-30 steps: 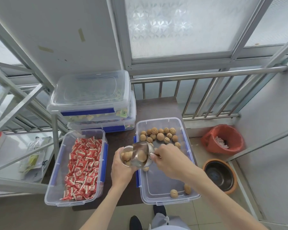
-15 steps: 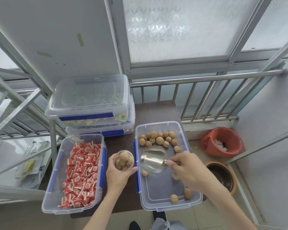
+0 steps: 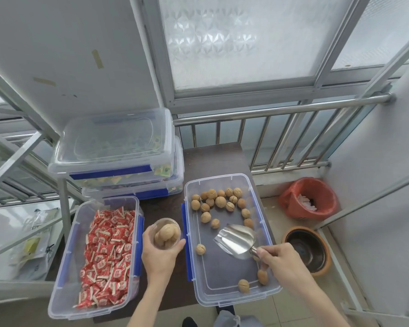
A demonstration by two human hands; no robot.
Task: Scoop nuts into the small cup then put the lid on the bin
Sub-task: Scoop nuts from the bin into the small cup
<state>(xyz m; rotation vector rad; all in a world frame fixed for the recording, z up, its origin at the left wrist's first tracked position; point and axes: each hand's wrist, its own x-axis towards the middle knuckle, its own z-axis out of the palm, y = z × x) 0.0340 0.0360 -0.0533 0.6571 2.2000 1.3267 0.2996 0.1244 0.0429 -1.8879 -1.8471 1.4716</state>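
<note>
I see a dark bench (image 3: 213,159) beside a railed window. My left hand (image 3: 159,254) wraps the small cup (image 3: 167,233) of nuts; my right hand (image 3: 282,258) pinches the metal scoop (image 3: 236,239) over the bin (image 3: 224,300).

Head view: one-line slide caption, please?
Left hand holds nut-filled cup; right hand holds empty scoop over nut bin.

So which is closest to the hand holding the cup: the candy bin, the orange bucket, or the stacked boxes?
From the left hand:
1. Candy bin, right beside it, on its left.
2. Stacked boxes, farther back on the table.
3. Orange bucket, on the floor, far right.
</note>
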